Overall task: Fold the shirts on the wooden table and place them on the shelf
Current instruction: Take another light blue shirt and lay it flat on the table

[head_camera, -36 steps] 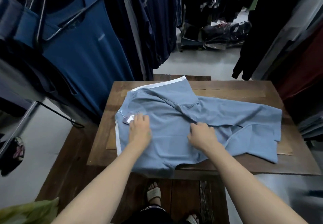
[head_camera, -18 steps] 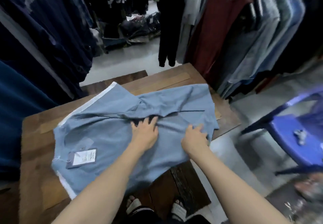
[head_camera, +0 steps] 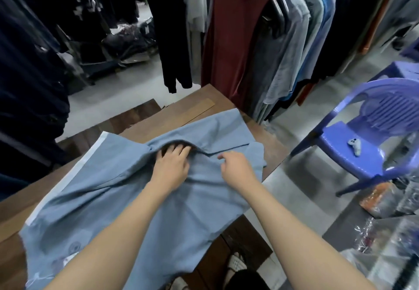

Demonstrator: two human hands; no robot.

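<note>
On the counter [head_camera: 158, 122] lay the soft, limp shirt [head_camera: 108, 190]; left hand [head_camera: 172, 167] fingers tucked spread under a fold, right hand [head_camera: 238, 167] pinching fabric; best gripped at edges.

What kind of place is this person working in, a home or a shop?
Most likely a clothing shop. Packed racks of hanging garments surround the wooden table, where both hands work on a light blue shirt. Bagged stock sits on the floor behind, and a purple plastic chair stands nearby.
</note>
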